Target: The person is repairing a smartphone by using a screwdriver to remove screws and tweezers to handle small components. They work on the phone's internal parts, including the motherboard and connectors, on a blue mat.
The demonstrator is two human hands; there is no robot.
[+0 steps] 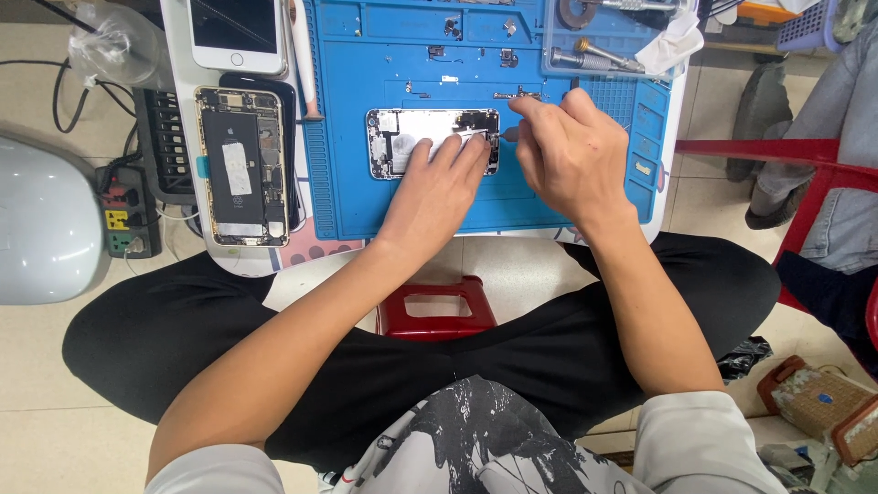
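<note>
An opened phone body [402, 137] lies on the blue work mat [366, 201], its inside parts showing. My left hand [437, 187] rests flat on its right half, fingertips pressing down on a white part. My right hand [572, 151] is closed around a thin tool [506, 134] whose tip meets the phone's right end. Most of the tool is hidden inside my fingers.
A second opened phone [242, 165] and a white phone with a dark screen [236, 32] lie on the white table left of the mat. Small screws and parts [506, 59] dot the mat's top. A clear tray of tools [604, 46], power strip [128, 210], red stool [437, 309].
</note>
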